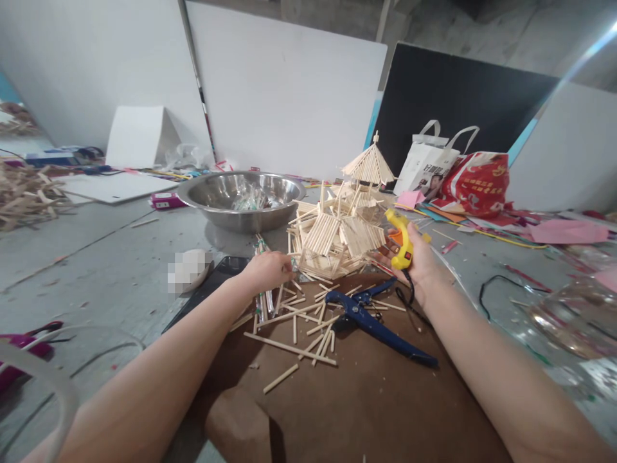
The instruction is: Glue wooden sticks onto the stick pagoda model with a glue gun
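Head view: right hand [420,265] wraps the yellow glue gun [403,243] just beside the stick pagoda [337,235] at the brown sheet's [376,411] far edge. Left hand [270,270] curls at its base, grip unclear. The nozzle could burn fingers or knock sticks loose. Littered grey table [106,270], steel bowl [193,191] behind, white boards [289,96] leaning.

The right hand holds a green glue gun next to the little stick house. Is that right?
Not quite. The glue gun is yellow, not green, as the head view shows. The right hand does hold it next to the stick house.
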A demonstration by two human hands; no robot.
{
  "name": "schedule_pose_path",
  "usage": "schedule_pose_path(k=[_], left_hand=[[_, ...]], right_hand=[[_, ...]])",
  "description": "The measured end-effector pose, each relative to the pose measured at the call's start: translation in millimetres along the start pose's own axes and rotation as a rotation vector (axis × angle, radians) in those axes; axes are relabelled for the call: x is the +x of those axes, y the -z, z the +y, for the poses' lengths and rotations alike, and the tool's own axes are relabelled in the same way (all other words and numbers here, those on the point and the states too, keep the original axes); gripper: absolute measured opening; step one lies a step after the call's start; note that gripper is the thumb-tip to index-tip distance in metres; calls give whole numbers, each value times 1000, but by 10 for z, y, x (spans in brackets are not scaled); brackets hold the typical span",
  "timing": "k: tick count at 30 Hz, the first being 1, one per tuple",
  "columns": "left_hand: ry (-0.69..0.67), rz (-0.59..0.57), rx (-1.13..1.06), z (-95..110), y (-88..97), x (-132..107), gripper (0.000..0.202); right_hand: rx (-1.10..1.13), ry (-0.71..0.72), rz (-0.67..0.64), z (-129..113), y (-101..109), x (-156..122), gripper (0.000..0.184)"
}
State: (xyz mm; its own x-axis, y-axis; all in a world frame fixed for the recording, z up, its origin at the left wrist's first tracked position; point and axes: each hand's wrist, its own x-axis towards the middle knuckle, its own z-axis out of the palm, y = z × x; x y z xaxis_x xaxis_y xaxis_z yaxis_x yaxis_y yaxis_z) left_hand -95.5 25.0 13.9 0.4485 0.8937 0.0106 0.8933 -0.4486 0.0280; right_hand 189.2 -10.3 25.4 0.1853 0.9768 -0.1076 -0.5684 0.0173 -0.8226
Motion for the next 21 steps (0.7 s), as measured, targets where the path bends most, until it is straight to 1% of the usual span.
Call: schedule_pose_path(k=[3,6,9,13,15,18,21], left_hand=[[-29,-16,5,7,14,0,29],[-93,-29,27,51,46,-33,36],[-156,-66,55,114,70,-81,45],[-166,-112,80,198,85,-134,51],[-159,-118,93,230,93,-148,48],[-166,-95,113,267,104,-155,38],[-142,-90,125,308,99,-159,34]], right_hand=[[10,-9,21,-7,-1,1,34],[8,-8,8,-6,2,-1,34],[-7,-5,3,0,12,5,34],[-7,-10,2,1,40,26,33],[11,-9,-5,-8,53,35,32],[25,2,-8,-40,60,34,32],[15,4,20,-74,52,18,32]])
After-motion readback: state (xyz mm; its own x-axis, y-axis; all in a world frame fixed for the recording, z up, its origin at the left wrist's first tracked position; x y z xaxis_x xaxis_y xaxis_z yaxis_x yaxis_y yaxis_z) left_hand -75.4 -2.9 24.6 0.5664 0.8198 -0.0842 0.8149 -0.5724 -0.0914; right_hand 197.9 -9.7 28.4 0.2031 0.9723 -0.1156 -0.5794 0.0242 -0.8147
